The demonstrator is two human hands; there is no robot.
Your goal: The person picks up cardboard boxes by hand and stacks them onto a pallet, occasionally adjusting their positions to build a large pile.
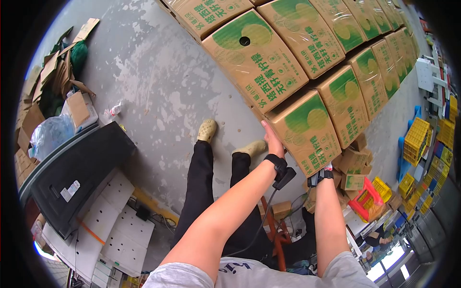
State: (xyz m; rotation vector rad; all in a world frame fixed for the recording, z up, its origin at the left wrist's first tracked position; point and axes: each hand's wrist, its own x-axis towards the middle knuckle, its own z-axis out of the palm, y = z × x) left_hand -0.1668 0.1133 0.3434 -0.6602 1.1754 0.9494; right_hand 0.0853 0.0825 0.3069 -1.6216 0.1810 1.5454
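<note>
A brown cardboard box [307, 129] with green print sits at the near corner of the stacked boxes. My left hand [273, 140] lies flat along its left side, fingers pointing up the side. My right hand [328, 168] is at its lower right edge; the box and the wrist strap hide most of it, and its fingers do not show. A larger box [254, 57] with a round hole stands just beyond. Another box [343, 103] adjoins on the right. Both wrists wear black straps, and a cable runs from the left one.
Flattened cardboard [53, 72] and a plastic bag [52, 137] lie at the left, near a black panel [79, 177]. Yellow crates [416, 141] and a red basket [366, 199] stand at the right. My feet are on the grey floor [158, 91].
</note>
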